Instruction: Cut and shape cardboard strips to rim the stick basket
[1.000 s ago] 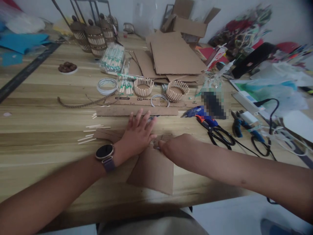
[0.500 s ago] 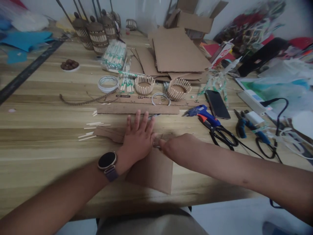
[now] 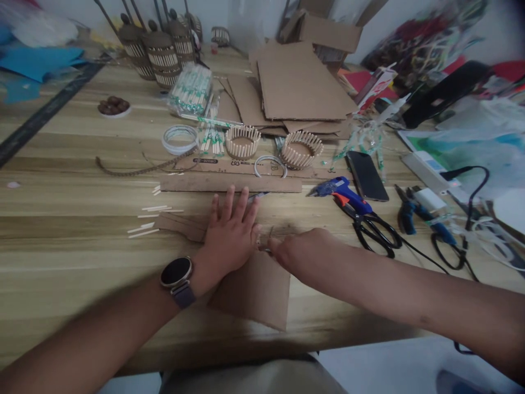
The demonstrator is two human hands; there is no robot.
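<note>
My left hand (image 3: pixel 230 235) lies flat with its fingers spread, pressing on a piece of brown cardboard (image 3: pixel 256 293) on the table. Close to its thumb, my right hand (image 3: pixel 297 249) is closed, its fingertips low against the cardboard. A small shiny bit shows at those fingertips, but most of what they hold is hidden. A cut cardboard scrap (image 3: pixel 178 225) with a curved edge reaches out left of my left hand. Beyond my fingertips lies a long cardboard strip (image 3: pixel 229 184).
Right of my hands lie a blue glue gun (image 3: pixel 342 191), black-handled scissors (image 3: pixel 375 232), a phone (image 3: pixel 367 175) and pliers (image 3: pixel 406 210). Farther back stand two stick-walled rings (image 3: pixel 243 142), a tape roll (image 3: pixel 180 139) and stacked cardboard (image 3: pixel 303 82). Loose sticks (image 3: pixel 143 230) lie left.
My right hand has slid slightly right and toward me along the cardboard. The left hand stays pressed in place. The whole view has shifted a little.
</note>
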